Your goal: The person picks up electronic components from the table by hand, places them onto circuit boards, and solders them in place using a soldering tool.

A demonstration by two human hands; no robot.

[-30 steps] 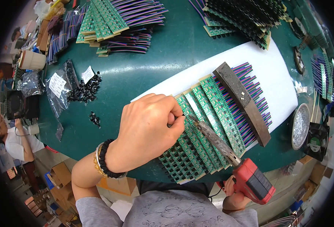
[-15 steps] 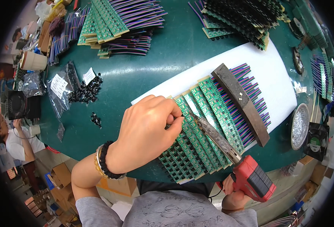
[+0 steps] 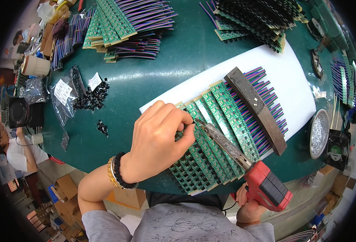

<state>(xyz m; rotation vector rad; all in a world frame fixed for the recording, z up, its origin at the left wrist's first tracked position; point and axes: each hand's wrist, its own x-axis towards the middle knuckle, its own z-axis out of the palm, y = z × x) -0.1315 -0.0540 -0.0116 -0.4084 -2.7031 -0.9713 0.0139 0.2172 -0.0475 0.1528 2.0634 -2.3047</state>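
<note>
- Left hand (image 3: 157, 137) is over the boards, thumb and index pinched together on a tiny black part (image 3: 193, 122). Most of the part is hidden by the fingertips, so no clue about its exact shape.
- Right hand (image 3: 250, 209) is wrapped around the handle of a red soldering gun (image 3: 268, 186), down by the table edge. The gun slants up and left, with its tip right next to the pinched part. Can't tell if they're actually touching.
- The green boards (image 3: 236, 123) sit side by side on a white sheet (image 3: 299, 90), under the left hand and the gun's barrel. The near left end is packed with black bits.
- A dark bar (image 3: 256, 111) lies across the boards' wires (image 3: 265, 92), which poke out past it on the right.
- Off to the left on the green table (image 3: 125, 92): a pile of loose black parts (image 3: 92, 98) beside a clear bag (image 3: 65, 109), plus a smaller clump (image 3: 102, 128) nearer the person.
- Over on the right, a round dish (image 3: 311, 139) of silvery stuff, with a black fan (image 3: 337, 152) just beside it.
</note>
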